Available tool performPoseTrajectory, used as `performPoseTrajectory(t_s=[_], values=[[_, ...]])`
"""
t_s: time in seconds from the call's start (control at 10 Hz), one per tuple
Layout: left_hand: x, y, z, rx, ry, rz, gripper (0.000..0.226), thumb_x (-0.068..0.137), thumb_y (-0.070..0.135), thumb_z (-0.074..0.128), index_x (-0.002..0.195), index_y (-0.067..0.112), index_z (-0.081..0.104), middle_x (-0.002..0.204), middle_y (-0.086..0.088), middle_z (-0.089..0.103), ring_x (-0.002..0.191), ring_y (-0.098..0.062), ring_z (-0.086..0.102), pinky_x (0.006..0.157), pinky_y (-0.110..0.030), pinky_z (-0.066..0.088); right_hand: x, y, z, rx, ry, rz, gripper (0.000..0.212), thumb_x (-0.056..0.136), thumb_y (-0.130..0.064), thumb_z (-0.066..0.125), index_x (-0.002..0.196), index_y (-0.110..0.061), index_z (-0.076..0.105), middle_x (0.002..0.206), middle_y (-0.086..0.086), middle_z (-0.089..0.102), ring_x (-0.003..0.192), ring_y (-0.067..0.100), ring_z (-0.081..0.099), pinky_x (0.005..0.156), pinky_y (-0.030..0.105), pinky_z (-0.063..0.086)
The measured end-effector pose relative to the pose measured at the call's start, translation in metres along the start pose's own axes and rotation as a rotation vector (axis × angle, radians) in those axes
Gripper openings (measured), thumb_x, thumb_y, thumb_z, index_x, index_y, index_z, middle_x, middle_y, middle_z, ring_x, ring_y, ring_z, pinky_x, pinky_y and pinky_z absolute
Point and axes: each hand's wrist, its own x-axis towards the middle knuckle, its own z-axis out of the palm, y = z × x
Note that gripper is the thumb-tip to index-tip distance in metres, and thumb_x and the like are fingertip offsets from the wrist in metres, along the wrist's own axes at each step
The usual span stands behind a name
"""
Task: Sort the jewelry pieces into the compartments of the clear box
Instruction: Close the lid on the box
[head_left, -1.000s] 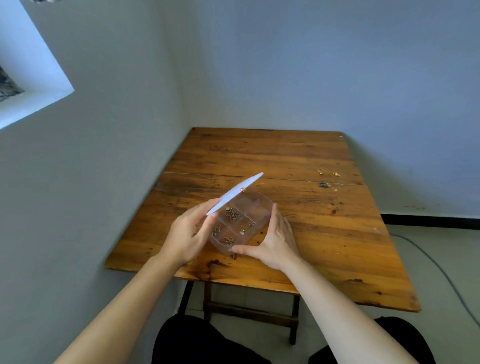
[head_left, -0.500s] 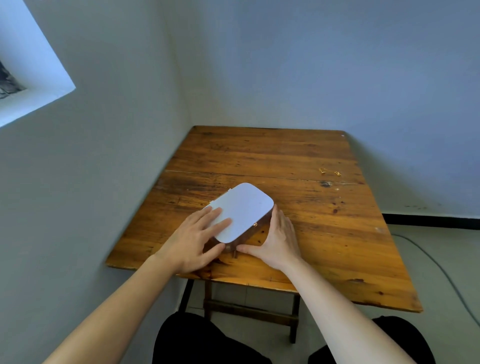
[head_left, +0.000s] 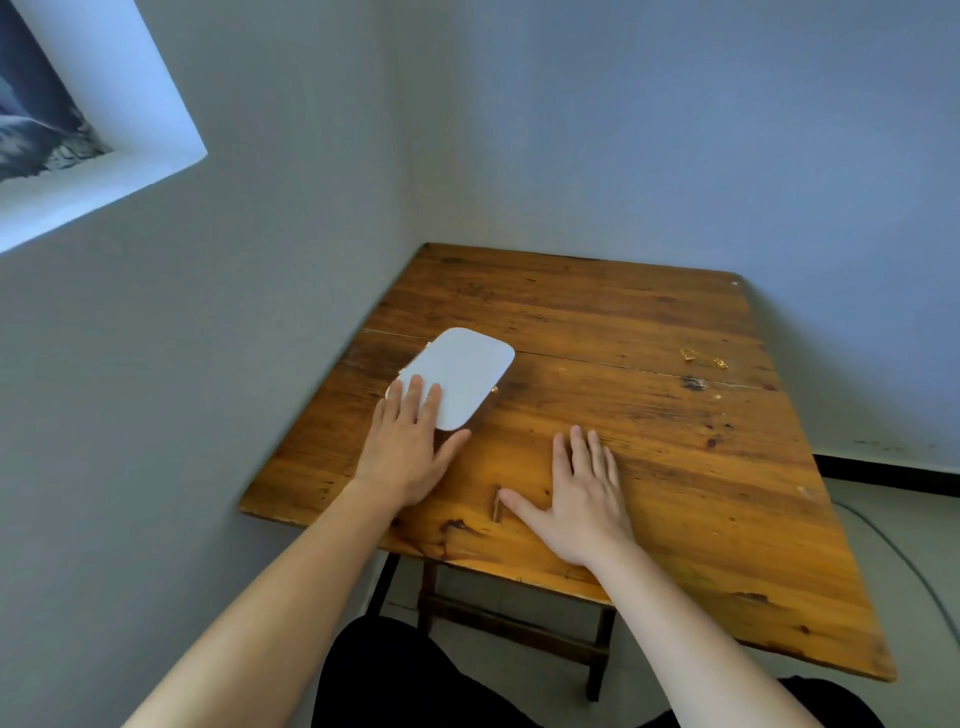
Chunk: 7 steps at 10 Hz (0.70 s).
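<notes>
The clear box (head_left: 462, 379) lies shut on the wooden table (head_left: 649, 467) near its left edge; its pale lid hides the compartments and what is in them. My left hand (head_left: 408, 449) rests flat, fingers spread, with the fingertips on the lid's near end. To the right of the box, my right hand (head_left: 582, 493) lies palm down on bare wood, fingers apart, touching nothing else. Two small gold jewelry pieces (head_left: 704, 357) lie loose far right on the table.
The table stands in a corner, with grey walls along its left and far edges. A white window recess (head_left: 104, 130) is high on the left wall. A thin cable (head_left: 904, 556) runs over the floor at right. A dark knot (head_left: 693, 383) marks the wood.
The lid swung down and the box is now shut. My right hand let go of the box and moved right onto the table. The left hand lies flat on the lid.
</notes>
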Motion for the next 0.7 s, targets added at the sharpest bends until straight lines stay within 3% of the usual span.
performPoseTrajectory(t_s=[0.4,0.6,0.7], values=[[0.035,-0.058,-0.015,0.077,-0.041,-0.315,0.073,0.101,0.054,0.021,0.156,0.008,0.004,0.164,-0.023,0.006,0.149,-0.044,0.007,0.121,-0.053,0.013,0.0,0.0,-0.001,-0.003,-0.009,-0.007,0.122,0.072,-0.098,0.002,0.16,-0.014,-0.003,0.168,0.011,-0.011,0.154,0.03,-0.016,0.124,0.047,-0.008],[0.038,-0.065,-0.021,0.108,-0.049,-0.378,0.073,0.101,0.053,0.023,0.156,0.009,0.004,0.164,-0.023,0.006,0.149,-0.044,0.007,0.121,-0.053,0.016,-0.001,-0.002,-0.005,0.002,-0.019,-0.01,0.122,0.072,-0.098,0.001,0.16,-0.014,-0.003,0.168,0.011,-0.012,0.153,0.03,-0.016,0.124,0.047,-0.008],[0.028,-0.051,-0.016,0.079,0.027,-0.412,0.07,0.102,0.049,0.027,0.156,0.01,0.005,0.162,-0.027,0.003,0.149,-0.045,0.004,0.119,-0.058,0.015,-0.001,-0.004,-0.007,0.019,-0.016,-0.003,0.122,0.072,-0.098,0.003,0.161,-0.014,-0.002,0.168,0.01,-0.01,0.154,0.029,-0.015,0.123,0.046,-0.01]])
